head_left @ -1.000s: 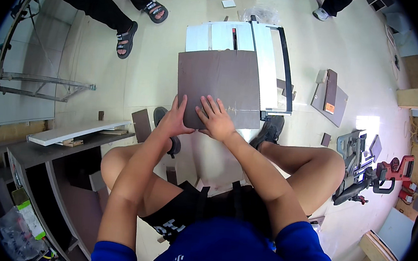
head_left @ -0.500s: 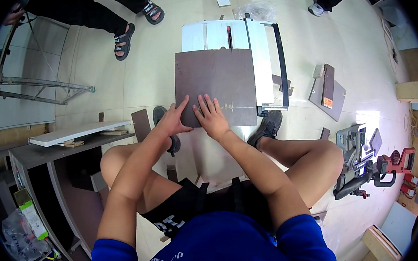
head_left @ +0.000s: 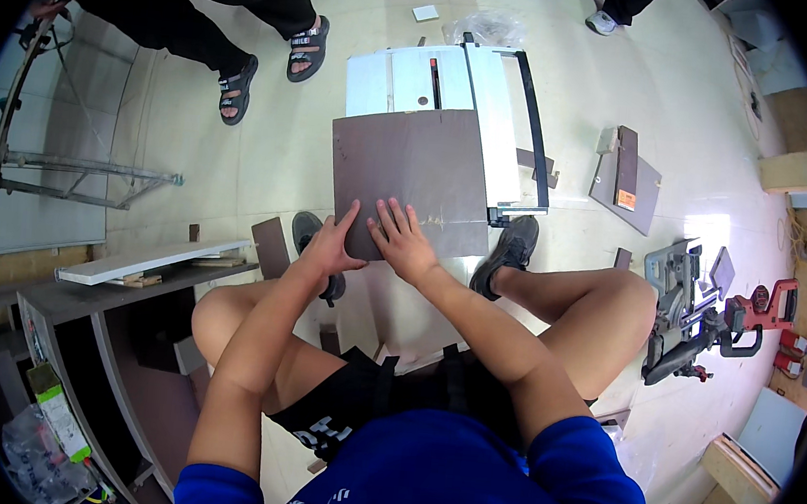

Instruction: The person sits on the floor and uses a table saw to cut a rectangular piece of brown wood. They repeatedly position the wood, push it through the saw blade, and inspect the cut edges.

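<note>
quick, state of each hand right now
Left hand: open, at the near left corner of the brown board.
Right hand: open, on top of the board.

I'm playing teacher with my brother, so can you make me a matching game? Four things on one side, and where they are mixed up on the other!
Things
1. big brown board
2. long white board
3. sandals
4. red tool

Places
A. on another person's feet
B. off on the right side of the picture
C. on the saw table, with the left hand and right hand touching it
D. on top of the cabinet at the left

Right pairs: 1-C, 2-D, 3-A, 4-B
</note>
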### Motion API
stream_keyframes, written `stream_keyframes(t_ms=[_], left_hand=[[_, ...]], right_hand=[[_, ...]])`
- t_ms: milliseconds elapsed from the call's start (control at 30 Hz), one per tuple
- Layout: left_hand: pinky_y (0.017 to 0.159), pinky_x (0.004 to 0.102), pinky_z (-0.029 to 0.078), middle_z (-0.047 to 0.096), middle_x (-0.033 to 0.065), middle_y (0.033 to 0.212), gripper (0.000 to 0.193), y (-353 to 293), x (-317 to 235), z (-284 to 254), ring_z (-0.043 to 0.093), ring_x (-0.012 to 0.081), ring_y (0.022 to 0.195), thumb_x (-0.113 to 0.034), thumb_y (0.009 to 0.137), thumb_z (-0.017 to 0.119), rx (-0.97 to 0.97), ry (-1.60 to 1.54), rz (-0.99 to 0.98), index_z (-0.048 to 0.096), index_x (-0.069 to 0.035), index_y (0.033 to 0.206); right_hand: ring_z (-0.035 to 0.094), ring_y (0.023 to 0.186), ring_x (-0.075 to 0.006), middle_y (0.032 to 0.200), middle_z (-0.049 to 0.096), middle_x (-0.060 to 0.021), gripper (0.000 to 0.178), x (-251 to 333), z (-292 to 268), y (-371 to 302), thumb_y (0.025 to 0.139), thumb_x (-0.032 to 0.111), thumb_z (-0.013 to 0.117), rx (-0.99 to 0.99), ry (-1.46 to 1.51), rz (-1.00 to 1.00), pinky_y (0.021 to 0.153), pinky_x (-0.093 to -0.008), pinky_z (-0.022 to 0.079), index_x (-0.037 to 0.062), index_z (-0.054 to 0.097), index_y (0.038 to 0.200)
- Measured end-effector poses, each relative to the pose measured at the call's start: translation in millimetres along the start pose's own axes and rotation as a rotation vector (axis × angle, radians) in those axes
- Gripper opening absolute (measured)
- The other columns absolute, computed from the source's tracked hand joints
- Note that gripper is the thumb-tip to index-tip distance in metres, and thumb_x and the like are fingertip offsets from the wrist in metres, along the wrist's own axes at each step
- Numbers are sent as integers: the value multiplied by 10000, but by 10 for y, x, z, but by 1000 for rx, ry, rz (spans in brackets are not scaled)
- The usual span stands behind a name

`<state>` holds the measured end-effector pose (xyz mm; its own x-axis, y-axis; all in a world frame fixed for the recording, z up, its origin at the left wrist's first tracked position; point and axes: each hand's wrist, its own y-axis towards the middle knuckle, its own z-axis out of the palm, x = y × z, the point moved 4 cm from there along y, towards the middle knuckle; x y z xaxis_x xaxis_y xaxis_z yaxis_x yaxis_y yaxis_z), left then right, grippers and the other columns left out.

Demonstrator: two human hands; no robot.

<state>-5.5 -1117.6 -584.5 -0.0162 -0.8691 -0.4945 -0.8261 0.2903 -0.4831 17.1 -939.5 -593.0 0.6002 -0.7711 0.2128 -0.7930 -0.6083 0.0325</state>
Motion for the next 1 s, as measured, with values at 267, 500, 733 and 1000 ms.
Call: stream_keyframes(t_ms=[267, 500, 733, 1000], left_hand=[[979, 489, 496, 484, 322, 1237, 1277, -208, -137, 37, 554, 491, 1151, -273, 600, 922, 3, -22, -11, 107, -271, 1584], [992, 491, 488, 490, 320, 1239, 1276, -285, -212, 62, 551, 485, 1158, -257, 598, 922, -11, -16, -10, 113, -252, 1584], [983, 494, 486, 496, 333, 1222, 1273, -291, -85, 96, 540, 505, 1153, -288, 606, 919, -51, 0, 42, 107, -245, 1585], [940, 505, 502, 501, 321, 1173, 1261, -270, -93, 107, 578, 509, 1076, -343, 618, 911, -24, 50, 24, 103, -279, 1584]], right_hand=[[211, 1473, -435, 1578, 259, -232, 557, 110, 71, -169, 896, 197, 553, -93, 4, -15, 1176, -583, 199, 93, 474, 1437], [219, 1473, -426, 1578, 272, -223, 528, 111, 7, -241, 927, 200, 520, -48, -37, -35, 1181, -581, 182, 97, 468, 1442], [238, 1461, -431, 1568, 280, -229, 580, 145, 116, -192, 872, 160, 576, -97, 18, -17, 1169, -592, 203, 93, 464, 1437], [238, 1459, -424, 1571, 266, -224, 746, 136, 79, -215, 776, 70, 658, -61, 2, -18, 1166, -591, 214, 90, 405, 1477]])
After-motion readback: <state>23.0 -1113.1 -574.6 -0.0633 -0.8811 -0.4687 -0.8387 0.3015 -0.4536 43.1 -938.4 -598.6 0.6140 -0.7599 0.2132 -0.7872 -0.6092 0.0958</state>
